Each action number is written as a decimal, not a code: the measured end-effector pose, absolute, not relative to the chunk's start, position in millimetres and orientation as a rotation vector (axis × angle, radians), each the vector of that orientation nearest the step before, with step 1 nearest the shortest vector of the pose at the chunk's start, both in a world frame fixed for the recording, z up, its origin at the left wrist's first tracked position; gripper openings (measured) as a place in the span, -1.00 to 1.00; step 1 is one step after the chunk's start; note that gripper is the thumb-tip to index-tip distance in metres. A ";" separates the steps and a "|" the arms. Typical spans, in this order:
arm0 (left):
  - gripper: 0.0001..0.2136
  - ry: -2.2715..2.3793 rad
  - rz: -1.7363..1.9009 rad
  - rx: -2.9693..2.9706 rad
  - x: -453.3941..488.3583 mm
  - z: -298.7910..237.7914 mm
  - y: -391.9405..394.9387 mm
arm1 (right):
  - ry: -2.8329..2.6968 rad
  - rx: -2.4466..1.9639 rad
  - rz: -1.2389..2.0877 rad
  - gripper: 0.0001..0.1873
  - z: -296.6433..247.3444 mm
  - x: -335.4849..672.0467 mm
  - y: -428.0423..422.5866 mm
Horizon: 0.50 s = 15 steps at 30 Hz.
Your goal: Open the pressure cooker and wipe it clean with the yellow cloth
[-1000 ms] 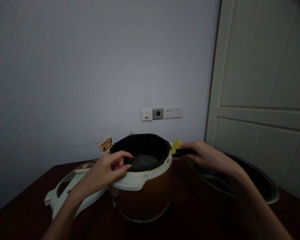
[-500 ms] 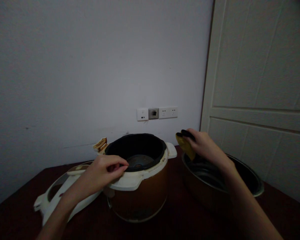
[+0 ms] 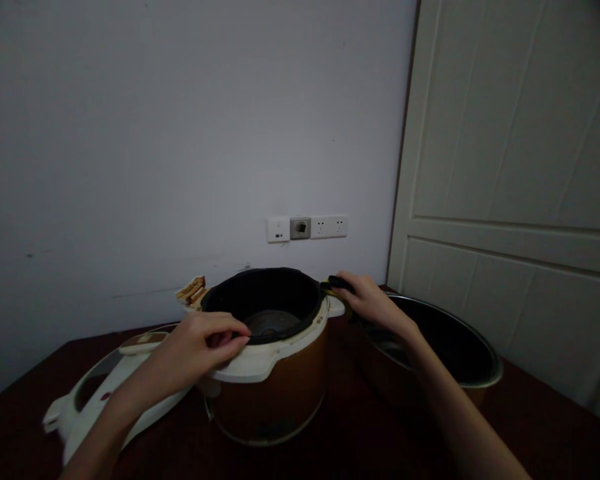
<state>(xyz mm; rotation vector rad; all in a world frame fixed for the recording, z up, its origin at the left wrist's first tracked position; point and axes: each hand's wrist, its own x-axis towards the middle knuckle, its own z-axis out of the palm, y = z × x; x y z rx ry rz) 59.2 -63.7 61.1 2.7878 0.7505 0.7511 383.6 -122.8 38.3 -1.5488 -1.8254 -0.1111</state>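
Note:
An electric pressure cooker [image 3: 275,393] with a brown body and white rim stands lidless in front of me. Its dark inside has a greyish round bottom. My left hand [image 3: 205,343] pinches the cooker's black inner rim at the front left, thumb and fingers closed. My right hand [image 3: 367,297] grips a yellow-and-black sponge [image 3: 338,285] against or just above the rim's right side, by the white side handle [image 3: 335,307]. Most of the sponge is hidden by the fingers and rim, so I cannot tell whether it touches.
A white lid [image 3: 100,400] lies on the dark red table [image 3: 340,433] at left, partly behind my left forearm. A wide metal-rimmed pot [image 3: 485,383] stands at right, under my right forearm. Behind are the wall sockets [image 3: 329,227], a stained hinge piece [image 3: 193,292] and a pale door [image 3: 480,167].
My right hand has moved left with the sponge, from above the wide pot to the cooker's right rim. My left hand keeps its pinch. The view has shifted slightly right.

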 end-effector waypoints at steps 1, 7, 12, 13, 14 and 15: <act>-0.77 0.753 0.751 2.790 59.3 60.6 -63.3 | -1.872 -1.535 -0.075 -0.83 41.8 383.1 -128.5; -0.77 0.765 0.746 2.794 58.4 58.8 -62.4 | -2.023 -1.483 0.130 -0.79 64.1 377.3 -163.4; -0.76 0.735 0.740 2.793 57.4 58.8 -62.1 | -1.966 -1.522 0.212 -0.75 74.4 384.2 -181.1; -0.77 0.733 0.735 2.799 57.4 58.6 -61.9 | -1.899 -1.543 0.145 -0.74 74.3 386.9 -181.6; -0.77 0.729 0.730 2.806 57.4 58.5 -61.8 | -1.821 -1.566 0.053 -0.74 73.4 389.4 -180.5; -0.77 0.723 0.726 2.818 57.5 58.4 -61.7 | -1.741 -1.594 -0.049 -0.74 71.5 391.3 -177.7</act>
